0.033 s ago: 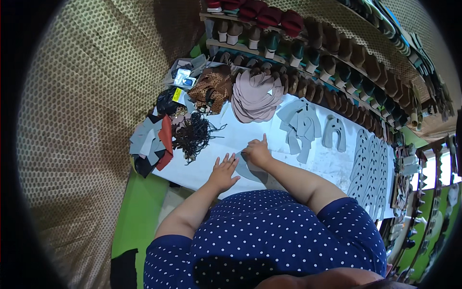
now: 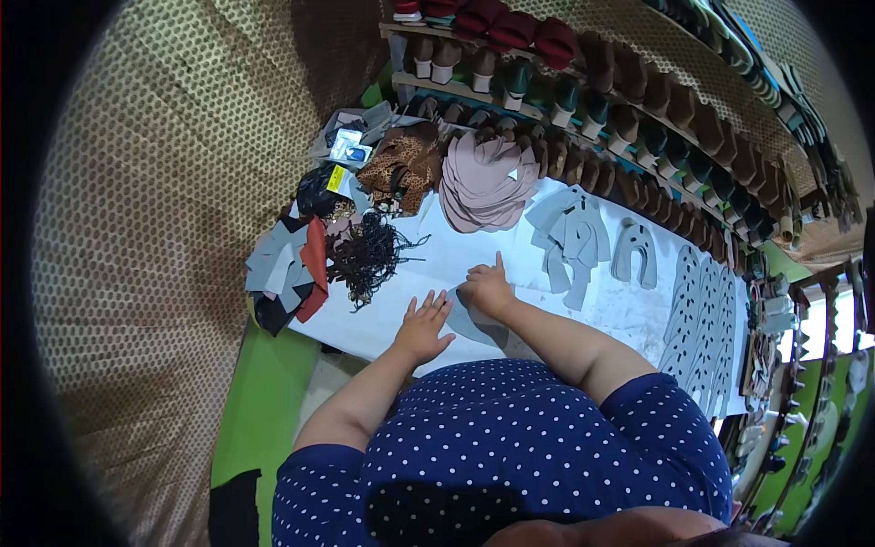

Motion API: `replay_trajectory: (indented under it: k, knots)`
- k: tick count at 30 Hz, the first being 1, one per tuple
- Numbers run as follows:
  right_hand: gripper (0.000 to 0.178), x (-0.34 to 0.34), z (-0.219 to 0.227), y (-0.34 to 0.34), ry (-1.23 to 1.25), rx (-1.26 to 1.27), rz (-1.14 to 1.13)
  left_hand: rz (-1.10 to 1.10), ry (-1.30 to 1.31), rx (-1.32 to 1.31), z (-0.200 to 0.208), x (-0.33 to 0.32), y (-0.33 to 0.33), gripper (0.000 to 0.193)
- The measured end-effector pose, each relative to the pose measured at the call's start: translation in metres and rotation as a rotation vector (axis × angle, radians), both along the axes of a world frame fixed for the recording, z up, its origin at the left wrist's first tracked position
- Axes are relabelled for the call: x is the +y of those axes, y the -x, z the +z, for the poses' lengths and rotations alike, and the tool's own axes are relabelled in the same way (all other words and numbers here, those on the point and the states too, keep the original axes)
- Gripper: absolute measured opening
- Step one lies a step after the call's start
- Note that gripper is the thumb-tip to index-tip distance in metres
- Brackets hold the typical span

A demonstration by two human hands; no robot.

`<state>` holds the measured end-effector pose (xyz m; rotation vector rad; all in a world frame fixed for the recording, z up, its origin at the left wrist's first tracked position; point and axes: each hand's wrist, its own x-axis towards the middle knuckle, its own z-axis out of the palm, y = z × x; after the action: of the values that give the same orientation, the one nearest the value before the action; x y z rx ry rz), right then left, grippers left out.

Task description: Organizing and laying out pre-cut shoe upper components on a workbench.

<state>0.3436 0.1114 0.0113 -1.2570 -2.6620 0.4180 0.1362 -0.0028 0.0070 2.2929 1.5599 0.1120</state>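
On the white-topped table in front of me lies a flat grey cut piece of sheet material. My left hand rests palm down beside its left edge, fingers outstretched and spread. At the upper part of the piece is my right hand, one finger pointing away from me and the others curled in. Whatever those curled fingers grip is hidden. Right of my hands lie a loose pile of grey cut pieces, a small stack of grey U-shaped pieces and rows of grey pieces with dark holes.
A pile of pinkish cut pieces lies at the back, beside leopard-print material. Black tangled strips and grey and red scraps cover the table's left end. Shelves of shoes rise behind. A patterned curtain hangs left.
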Motion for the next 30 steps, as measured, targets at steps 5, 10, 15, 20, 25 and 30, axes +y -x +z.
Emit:
replay_trajectory:
  k: [5, 10, 15, 20, 25, 30]
  knots:
    - [0.015, 0.006, -0.024, -0.013, -0.251, 0.065, 0.299, 0.002, 0.017, 0.017, 0.002, 0.001, 0.0, 0.079]
    - [0.012, 0.009, -0.029, -0.024, -0.288, 0.234, 0.364, 0.006, 0.021, 0.014, -0.001, 0.003, 0.001, 0.077]
    - [0.013, 0.007, -0.026, -0.024, -0.296, 0.261, 0.345, 0.005, 0.021, 0.017, 0.001, 0.005, 0.001, 0.075]
    - [0.02, -0.003, -0.025, -0.029, -0.303, 0.209, 0.346, 0.002, 0.009, 0.013, 0.0, 0.007, 0.001, 0.075]
    - [0.045, -0.033, -0.017, -0.039, -0.114, 0.026, 0.233, 0.027, 0.012, -0.008, -0.002, 0.006, 0.001, 0.08]
    - [0.051, -0.03, -0.014, -0.042, -0.034, 0.041, 0.216, 0.062, 0.001, -0.017, 0.001, 0.005, -0.001, 0.083]
